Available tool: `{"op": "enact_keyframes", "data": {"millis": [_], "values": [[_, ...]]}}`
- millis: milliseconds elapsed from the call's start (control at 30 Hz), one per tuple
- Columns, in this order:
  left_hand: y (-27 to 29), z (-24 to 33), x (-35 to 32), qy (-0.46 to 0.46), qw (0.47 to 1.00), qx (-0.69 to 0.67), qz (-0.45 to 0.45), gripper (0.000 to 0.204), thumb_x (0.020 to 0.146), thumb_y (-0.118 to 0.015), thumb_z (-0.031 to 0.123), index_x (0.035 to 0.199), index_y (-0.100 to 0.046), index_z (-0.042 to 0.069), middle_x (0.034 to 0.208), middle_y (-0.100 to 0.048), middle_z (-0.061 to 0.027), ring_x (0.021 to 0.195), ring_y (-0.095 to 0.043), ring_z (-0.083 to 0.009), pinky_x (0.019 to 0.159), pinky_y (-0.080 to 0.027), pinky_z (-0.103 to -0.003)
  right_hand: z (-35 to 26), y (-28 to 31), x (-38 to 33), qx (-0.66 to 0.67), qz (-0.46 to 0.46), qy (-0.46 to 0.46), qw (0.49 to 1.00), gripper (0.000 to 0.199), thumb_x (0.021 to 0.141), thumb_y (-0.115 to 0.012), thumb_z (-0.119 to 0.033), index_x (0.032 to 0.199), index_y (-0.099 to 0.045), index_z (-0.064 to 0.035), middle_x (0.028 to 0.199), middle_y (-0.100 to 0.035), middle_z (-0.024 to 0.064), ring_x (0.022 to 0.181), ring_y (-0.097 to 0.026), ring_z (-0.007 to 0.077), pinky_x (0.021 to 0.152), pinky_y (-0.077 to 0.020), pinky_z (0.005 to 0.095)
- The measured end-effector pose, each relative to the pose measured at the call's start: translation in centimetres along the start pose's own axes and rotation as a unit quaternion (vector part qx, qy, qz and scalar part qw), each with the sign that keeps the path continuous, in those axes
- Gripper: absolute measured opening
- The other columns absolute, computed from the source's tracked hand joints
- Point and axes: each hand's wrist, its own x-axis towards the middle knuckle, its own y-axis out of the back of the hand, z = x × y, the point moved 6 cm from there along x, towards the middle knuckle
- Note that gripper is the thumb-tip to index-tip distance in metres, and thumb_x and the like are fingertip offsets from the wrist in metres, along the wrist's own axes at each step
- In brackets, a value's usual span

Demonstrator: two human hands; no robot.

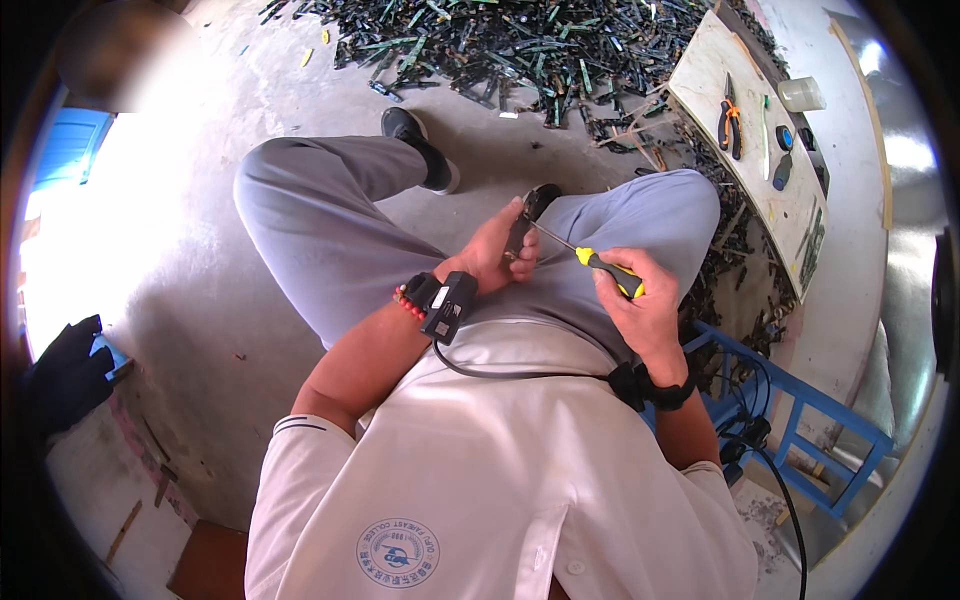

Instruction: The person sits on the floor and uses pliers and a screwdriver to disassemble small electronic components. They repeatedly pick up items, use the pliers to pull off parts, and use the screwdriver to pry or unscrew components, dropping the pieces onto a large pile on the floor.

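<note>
My left hand (pixel 487 252) is closed around a small dark elongated part (pixel 517 236), held above my lap between my knees. My fingers hide much of this part, so its exact kind does not show. In my right hand (pixel 643 305) is a screwdriver (pixel 612 273) with a yellow and dark grey handle. Its thin metal shaft points up and to the left. The tip meets or nearly meets the dark part by my left fingers; whether it touches is too small to tell.
A large heap of dark and green strip-shaped parts (pixel 480 50) covers the floor ahead. To the right, a pale board (pixel 745 175) carries orange-handled pliers (pixel 730 120) and other small tools. A plastic cup (pixel 801 95) lies beside it. A blue metal frame (pixel 800 410) stands near my right elbow, with cables.
</note>
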Motion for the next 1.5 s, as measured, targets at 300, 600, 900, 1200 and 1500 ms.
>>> {"op": "enact_keyframes", "data": {"millis": [300,600,900,1200,1500], "values": [[-0.2,0.1,-0.2,-0.008,1.0,0.008,0.007,0.057,0.1,-0.032,0.06,0.071,-0.043,0.012,0.061,-0.039,0.0004,0.047,-0.032,-0.0127,0.048,-0.029,-0.028,-1.2,-0.8,0.3,-0.061,0.007,0.108,0.992,0.021,0.076,-0.073,0.003,0.096,-0.066,-0.0001,0.086,-0.069,0.0124,0.072,-0.067,0.023,0.066,-0.0535,0.0303],[-0.4,0.2,0.1,0.004,1.0,-0.018,0.006,0.058,0.1,-0.031,0.061,0.069,-0.042,0.013,0.059,-0.037,0.001,0.046,-0.03,-0.0129,0.047,-0.027,-0.028,-3.0,-1.9,-0.2,-0.194,0.009,0.177,0.965,0.021,0.073,-0.075,-0.002,0.092,-0.067,-0.0072,0.075,-0.064,0.0075,0.063,-0.063,0.0254,0.053,-0.0498,0.0342],[-0.6,0.3,0.1,-0.011,0.999,-0.011,-0.043,0.058,0.1,-0.031,0.06,0.067,-0.04,0.013,0.058,-0.037,0.0014,0.046,-0.03,-0.0126,0.047,-0.026,-0.028,-1.5,-1.0,0.9,-0.047,0.032,0.118,0.991,0.019,0.075,-0.073,0.001,0.093,-0.068,-0.0035,0.083,-0.068,0.0114,0.071,-0.068,0.0275,0.061,-0.0533,0.0328],[-1.1,0.3,-0.1,-0.015,0.998,-0.006,-0.054,0.058,0.1,-0.032,0.061,0.067,-0.041,0.013,0.057,-0.035,0.0021,0.046,-0.03,-0.0122,0.047,-0.026,-0.028,-4.4,-1.5,-0.1,-0.177,0.017,0.224,0.958,0.026,0.067,-0.075,0.007,0.09,-0.069,-0.0043,0.069,-0.058,0.0072,0.057,-0.058,0.0229,0.05,-0.0467,0.031],[-0.6,0.2,0.1,-0.003,1.0,-0.022,-0.022,0.057,0.101,-0.032,0.059,0.068,-0.041,0.013,0.058,-0.036,0.0015,0.046,-0.03,-0.0127,0.047,-0.026,-0.028,-4.5,-1.9,0.1,-0.21,-0.002,0.218,0.953,0.023,0.067,-0.074,0.005,0.087,-0.068,-0.0064,0.07,-0.059,0.0067,0.058,-0.06,0.0236,0.05,-0.0469,0.0329]]}}
